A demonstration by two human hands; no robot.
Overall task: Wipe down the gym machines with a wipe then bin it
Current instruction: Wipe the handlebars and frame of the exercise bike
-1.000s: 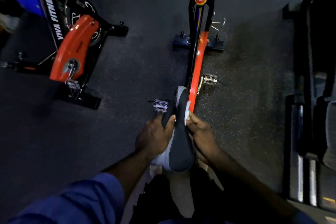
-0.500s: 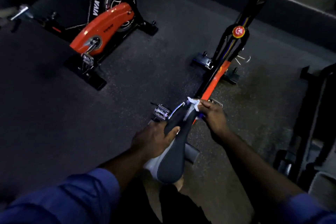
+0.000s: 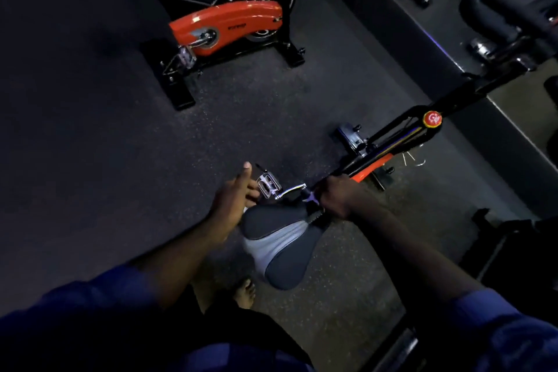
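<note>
A: Looking straight down on the black-and-grey padded saddle (image 3: 280,238) of the black and orange spin bike (image 3: 389,145), dead centre over the dark speckled rubber floor (image 3: 120,160).

B: And the right hand (image 3: 338,197) is at the front of that saddle, fingers curled tight round the bike's frame bar just ahead of the nose.

A: There's the pale wipe (image 3: 311,198), only a scrap of it peeking out on the saddle side of the knuckles, pinned between hand and frame.

B: Left hand (image 3: 234,199)?

A: Holding nothing. The fingers are straight and spread, one pointing up and away, and the hand is just beside the saddle's left edge. Whether the heel of the hand touches the padding, I can't tell.

B: The silver metal pedal (image 3: 267,186) sits between the two hands on its crank arm, close to the left fingertips.

A: Further along the frame there's a round red knob (image 3: 432,119). Blue sleeves (image 3: 90,311) on both arms, and a bare foot (image 3: 246,293) on the floor beneath the saddle.

B: Well apart, at the top, stands a second black bike with an orange guard (image 3: 229,26), "VIVA FITNESS" lettered on its frame.
</note>
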